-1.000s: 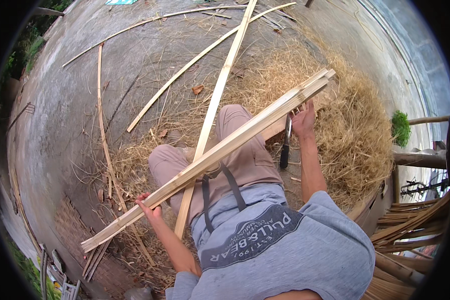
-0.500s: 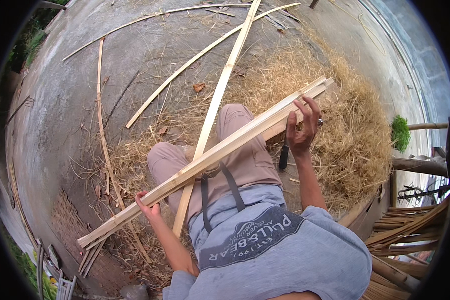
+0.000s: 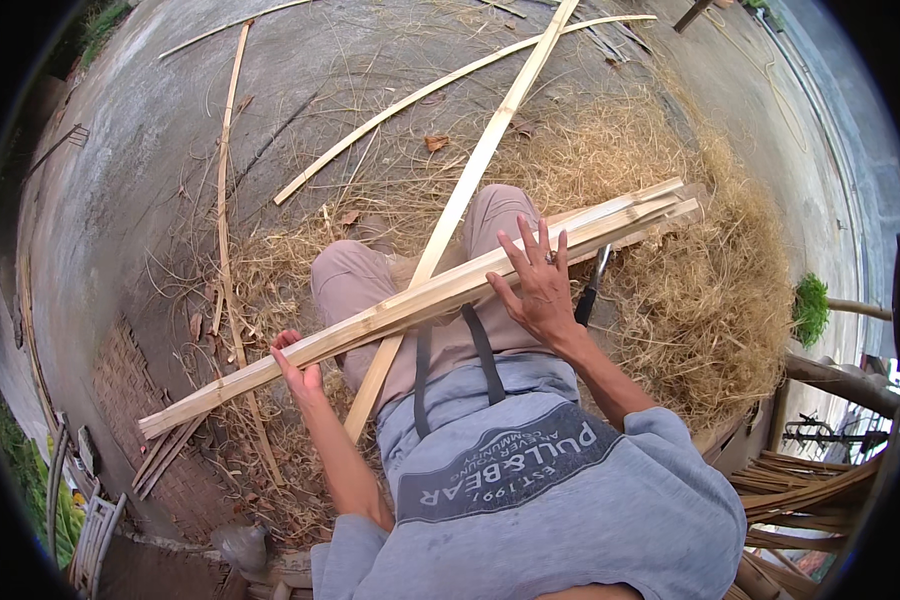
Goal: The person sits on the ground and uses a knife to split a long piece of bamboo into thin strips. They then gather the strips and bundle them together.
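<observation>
Pale tan shavings (image 3: pixel 715 325) cover the ground beside the person. One long strip (image 3: pixel 488 145) crosses beneath the strip bundle (image 3: pixel 435 295), which lies diagonally over the lap. Left hand (image 3: pixel 300 368): curled around the bundle. Right hand (image 3: pixel 542 292): fingers spread on it, nearer mid-length than one second earlier.

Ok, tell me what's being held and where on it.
A bundle of pale strips, held by the left hand left of its middle; the right hand lies spread over it, right of middle.
</observation>
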The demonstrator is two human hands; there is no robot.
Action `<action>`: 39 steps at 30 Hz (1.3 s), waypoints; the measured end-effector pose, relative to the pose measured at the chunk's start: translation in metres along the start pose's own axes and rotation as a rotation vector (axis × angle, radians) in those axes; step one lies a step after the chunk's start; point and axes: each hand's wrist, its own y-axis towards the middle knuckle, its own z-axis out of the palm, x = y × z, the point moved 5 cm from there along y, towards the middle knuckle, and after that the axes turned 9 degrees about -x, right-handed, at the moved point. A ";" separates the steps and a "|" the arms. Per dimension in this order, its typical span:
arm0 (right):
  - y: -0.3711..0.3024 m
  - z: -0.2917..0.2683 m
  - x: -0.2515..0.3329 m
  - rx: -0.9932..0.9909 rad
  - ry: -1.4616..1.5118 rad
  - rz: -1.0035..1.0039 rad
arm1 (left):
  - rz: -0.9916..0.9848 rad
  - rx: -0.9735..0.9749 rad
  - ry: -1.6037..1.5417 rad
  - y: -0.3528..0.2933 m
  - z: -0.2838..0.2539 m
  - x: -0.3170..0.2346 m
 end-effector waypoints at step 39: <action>-0.029 0.042 0.020 0.122 1.644 0.964 | 0.097 -0.040 -0.122 -0.036 0.085 0.019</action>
